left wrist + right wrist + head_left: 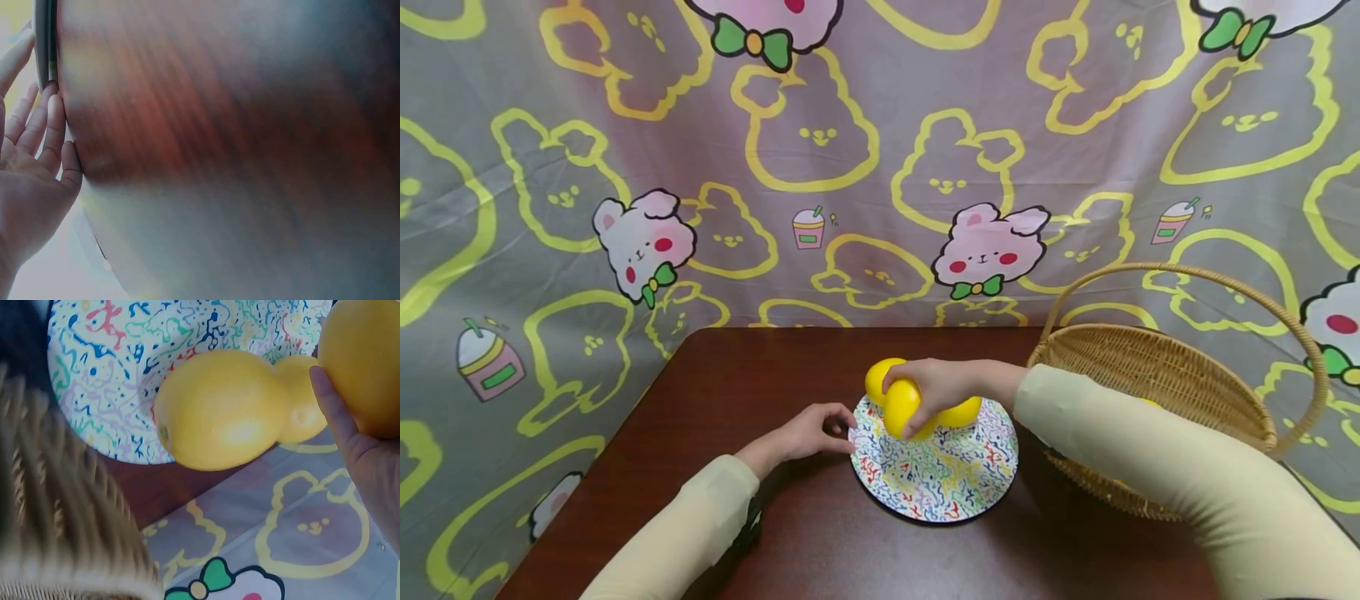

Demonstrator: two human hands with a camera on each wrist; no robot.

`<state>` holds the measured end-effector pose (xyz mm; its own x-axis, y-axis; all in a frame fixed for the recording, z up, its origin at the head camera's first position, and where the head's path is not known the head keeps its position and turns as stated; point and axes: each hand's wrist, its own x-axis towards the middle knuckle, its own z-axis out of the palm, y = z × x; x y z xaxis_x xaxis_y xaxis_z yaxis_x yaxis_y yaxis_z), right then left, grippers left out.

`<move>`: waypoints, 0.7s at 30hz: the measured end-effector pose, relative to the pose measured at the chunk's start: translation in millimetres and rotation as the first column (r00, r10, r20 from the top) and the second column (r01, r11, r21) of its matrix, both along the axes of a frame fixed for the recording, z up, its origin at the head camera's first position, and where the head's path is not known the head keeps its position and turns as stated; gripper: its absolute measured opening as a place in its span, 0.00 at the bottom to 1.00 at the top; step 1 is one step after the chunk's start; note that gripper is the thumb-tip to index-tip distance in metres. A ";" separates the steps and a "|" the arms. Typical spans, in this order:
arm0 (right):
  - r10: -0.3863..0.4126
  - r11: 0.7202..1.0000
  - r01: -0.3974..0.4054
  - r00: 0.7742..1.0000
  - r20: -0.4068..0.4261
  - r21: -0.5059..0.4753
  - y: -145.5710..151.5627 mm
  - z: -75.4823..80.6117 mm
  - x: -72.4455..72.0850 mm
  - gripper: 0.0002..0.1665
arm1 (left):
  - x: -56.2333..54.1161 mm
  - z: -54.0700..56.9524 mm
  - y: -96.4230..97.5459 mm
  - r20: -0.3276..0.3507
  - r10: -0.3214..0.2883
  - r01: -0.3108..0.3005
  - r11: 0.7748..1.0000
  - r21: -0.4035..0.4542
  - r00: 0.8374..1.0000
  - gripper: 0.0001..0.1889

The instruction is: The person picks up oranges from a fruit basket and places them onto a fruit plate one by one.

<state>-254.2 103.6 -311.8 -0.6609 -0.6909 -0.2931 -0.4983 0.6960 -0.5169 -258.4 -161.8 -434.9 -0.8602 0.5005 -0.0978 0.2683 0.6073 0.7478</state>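
My right hand [936, 387] grips a yellow lemon [901, 407] above a round plate [943, 479] covered in multicoloured squiggles. One more lemon [880, 377] lies behind it at the plate's far left, and another lemon [964, 412] is partly covered by the hand. Seen from the right wrist, a large lemon [219, 412] rests at the plate's edge, with a smaller-looking lemon [303, 403] beside it. At the plate's left rim is my left hand [811, 429], thumb and fingers spread apart. In the left wrist view its fingertips [55, 106] are right at the rim.
A wicker basket [1150, 362] with a tall arched handle stands to the right, partly behind my right sleeve; a bit of yellow shows inside. The dark brown wooden table [760, 375] ends at a cartoon-printed curtain [865, 275] behind.
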 end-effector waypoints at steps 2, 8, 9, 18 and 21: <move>0.005 1.000 -0.005 1.000 0.002 -0.001 -3.5 -4.6 -0.1 0.39 | -0.1 -0.5 -0.1 0.004 0.000 0.000 1.000 0.003 1.000 0.15; 0.042 0.999 -0.042 0.999 0.016 -0.016 -12.9 -23.0 3.1 0.41 | -0.4 -0.8 0.1 0.001 -0.005 0.005 1.000 0.001 1.000 0.15; 0.049 0.999 -0.049 0.999 0.014 -0.020 -14.3 -25.7 3.7 0.41 | -0.4 -0.8 0.1 -0.002 -0.007 0.007 1.000 0.001 1.000 0.16; 0.067 0.998 -0.068 0.995 -0.069 -0.016 -26.4 -38.3 4.9 0.42 | 0.5 0.6 -0.5 -0.032 -0.045 0.046 0.999 0.024 0.998 0.15; 0.064 0.998 -0.065 0.994 -0.093 -0.012 -28.2 -42.2 6.3 0.42 | 1.1 0.7 -0.5 -0.030 -0.047 0.048 0.999 0.025 0.998 0.15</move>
